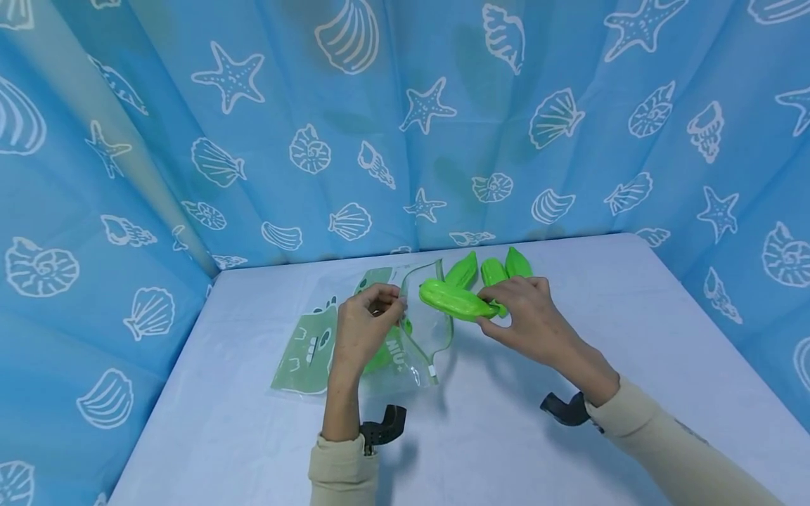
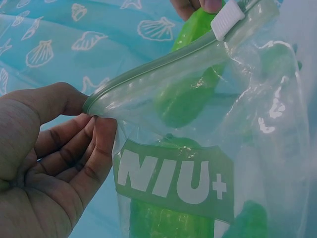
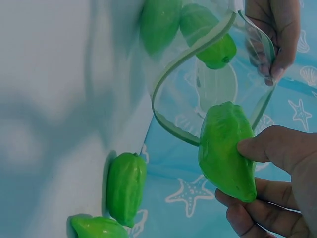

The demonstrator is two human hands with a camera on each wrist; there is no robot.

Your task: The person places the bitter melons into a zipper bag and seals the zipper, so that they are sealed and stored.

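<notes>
Pinching the edge of a clear zip bag [image 1: 395,365] between thumb and bent fingertips of the left hand [image 1: 362,323]. Gripping, with thumb against curled fingers of the right hand [image 1: 530,318], one ribbed green fruit [image 1: 455,301], with fingers parted only by its thickness. Held at the wide-open mouth of the bag, near the left hand; impossible to tell exactly whether inside or just before it. Visible closely in the left wrist view: the lower end of this fruit through the plastic, the white slider [image 2: 228,20] and, very large, the letters "NIU+" [image 2: 169,176]. Shown clearly in the right wrist view, but only partly in the head view: two bagged fruits [image 3: 215,52]. Seen only in the head view: all three loose fruits [image 1: 493,272] on the white table [image 1: 493,443], and the bag's cartoon face [image 1: 306,355].
</notes>
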